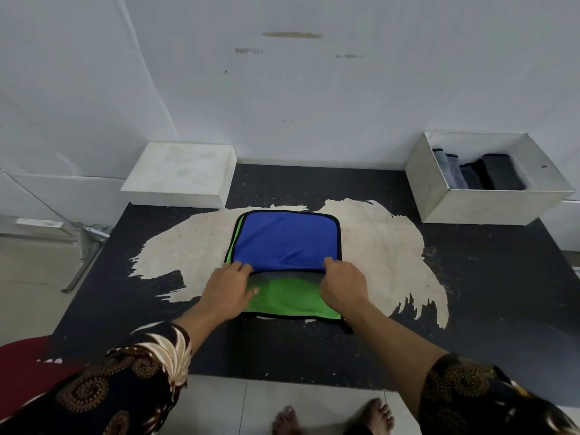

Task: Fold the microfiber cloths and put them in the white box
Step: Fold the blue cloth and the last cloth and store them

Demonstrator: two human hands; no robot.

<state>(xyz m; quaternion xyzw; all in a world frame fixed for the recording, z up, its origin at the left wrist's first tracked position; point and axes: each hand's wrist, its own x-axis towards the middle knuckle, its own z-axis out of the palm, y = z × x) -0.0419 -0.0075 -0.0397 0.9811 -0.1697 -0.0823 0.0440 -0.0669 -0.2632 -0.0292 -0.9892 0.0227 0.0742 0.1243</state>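
**Microfiber cloth** (285, 240): blue on one face, green on the other, black trim. It is lying flat mid-table on a pale worn patch of the dark table (470, 277). A blue layer is lying over the green one, its held edge facing 6 o'clock and its long axis running 9 to 3. Green is showing as a band at 6 and a sliver along the 9 o'clock side. A grey strip under the held edge is hard to make out.

**Left hand** (227, 288): pinching the blue edge at its 9 o'clock end, fingertips hidden under the layer, thumb lying on the green.

**Right hand** (343, 285): fingers curling round the blue edge at its 3 o'clock end, fingertips hidden.

**White box** (489, 207): open, standing at 2 o'clock, well apart from the cloth and holding dark folded cloths (499, 172) on edge; their number cannot be told.

**Flat white block** (185, 174): sitting at 10 o'clock.

**Patterned sleeves** (135, 384): being cut off by the lower frame edge.
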